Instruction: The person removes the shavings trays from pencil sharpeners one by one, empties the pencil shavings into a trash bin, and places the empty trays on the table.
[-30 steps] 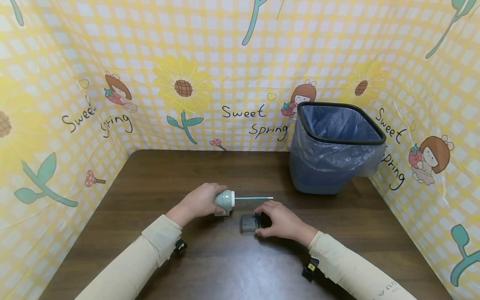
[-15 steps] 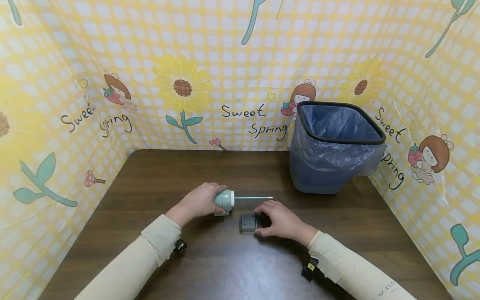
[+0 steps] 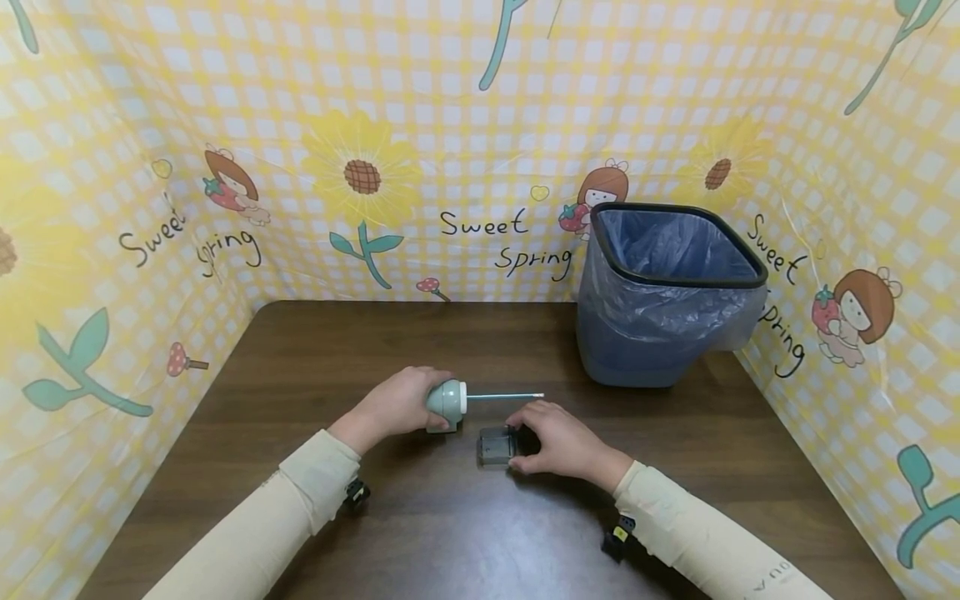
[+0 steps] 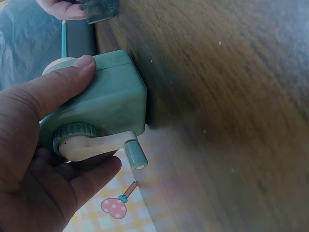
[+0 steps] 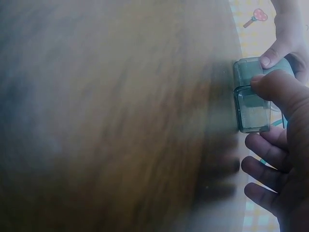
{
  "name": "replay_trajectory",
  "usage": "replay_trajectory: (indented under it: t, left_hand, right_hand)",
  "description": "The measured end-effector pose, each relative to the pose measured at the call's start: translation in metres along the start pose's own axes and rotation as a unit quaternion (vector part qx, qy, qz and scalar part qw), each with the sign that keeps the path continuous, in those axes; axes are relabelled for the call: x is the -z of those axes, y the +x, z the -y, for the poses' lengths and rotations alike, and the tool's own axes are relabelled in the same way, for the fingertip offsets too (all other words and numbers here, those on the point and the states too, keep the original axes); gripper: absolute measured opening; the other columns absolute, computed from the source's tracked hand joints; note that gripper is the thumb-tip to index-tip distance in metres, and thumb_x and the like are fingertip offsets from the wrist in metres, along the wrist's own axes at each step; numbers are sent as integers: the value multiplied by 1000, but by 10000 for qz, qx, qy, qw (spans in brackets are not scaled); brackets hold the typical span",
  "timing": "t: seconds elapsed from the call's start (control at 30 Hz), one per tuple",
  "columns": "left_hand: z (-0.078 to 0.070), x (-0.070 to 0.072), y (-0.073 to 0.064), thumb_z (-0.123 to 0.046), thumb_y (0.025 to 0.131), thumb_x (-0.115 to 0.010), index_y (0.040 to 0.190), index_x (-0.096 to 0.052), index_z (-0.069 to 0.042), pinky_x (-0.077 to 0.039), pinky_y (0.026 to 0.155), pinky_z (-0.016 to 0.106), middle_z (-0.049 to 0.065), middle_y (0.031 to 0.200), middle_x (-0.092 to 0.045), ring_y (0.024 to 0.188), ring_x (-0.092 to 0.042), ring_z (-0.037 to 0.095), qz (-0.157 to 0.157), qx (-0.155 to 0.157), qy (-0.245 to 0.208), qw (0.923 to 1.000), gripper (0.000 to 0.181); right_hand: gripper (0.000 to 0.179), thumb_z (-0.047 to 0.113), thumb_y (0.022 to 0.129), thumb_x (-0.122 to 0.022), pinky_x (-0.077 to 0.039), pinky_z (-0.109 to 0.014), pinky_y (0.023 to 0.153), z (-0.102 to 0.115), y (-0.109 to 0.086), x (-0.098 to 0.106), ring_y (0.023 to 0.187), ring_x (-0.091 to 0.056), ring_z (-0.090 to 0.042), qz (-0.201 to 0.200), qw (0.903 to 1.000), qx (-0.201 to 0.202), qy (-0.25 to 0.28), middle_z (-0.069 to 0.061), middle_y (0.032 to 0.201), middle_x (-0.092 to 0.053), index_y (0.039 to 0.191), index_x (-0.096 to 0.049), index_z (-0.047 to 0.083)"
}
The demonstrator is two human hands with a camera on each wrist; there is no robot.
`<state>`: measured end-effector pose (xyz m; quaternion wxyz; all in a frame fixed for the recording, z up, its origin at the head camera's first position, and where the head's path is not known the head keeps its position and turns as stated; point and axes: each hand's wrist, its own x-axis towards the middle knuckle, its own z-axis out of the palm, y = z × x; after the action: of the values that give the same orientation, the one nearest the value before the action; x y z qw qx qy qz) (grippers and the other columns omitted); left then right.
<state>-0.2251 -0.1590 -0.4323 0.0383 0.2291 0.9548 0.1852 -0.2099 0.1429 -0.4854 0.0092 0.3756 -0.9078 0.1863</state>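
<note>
My left hand (image 3: 401, 402) grips a pale green pencil sharpener (image 3: 447, 402) just above or on the table; which of these I cannot tell. From its white front a light blue pencil (image 3: 502, 397) sticks out to the right, eraser end outward. In the left wrist view a white crank handle (image 4: 104, 144) with a green knob shows on the sharpener's back. My right hand (image 3: 566, 443) pinches a clear grey shavings drawer (image 3: 495, 447) between thumb and fingers. The drawer is apart from the sharpener, to its right and nearer me. Its contents are too small to make out.
A blue-grey trash bin (image 3: 630, 333) with a black rim and a plastic bag liner stands at the back right. Brown wooden table (image 3: 315, 342) lies under both hands. Yellow checked cloth (image 3: 450, 150) walls the back and sides.
</note>
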Motion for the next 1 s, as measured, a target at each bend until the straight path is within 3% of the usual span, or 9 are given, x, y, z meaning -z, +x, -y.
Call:
replay_trajectory:
  t: [1.0]
  left_hand:
    - [-3,-2,-3,-30,77,-92,144,-55,-7,-55,93,45,10,136,-63,110,-64,24,-25,15,53,10000,81]
  right_hand:
    - [55,49,84,-81,-45,-38,107,5,1,1,120,-59,-14,-9,9999,12,-120,4,120,-68,126,-68,15]
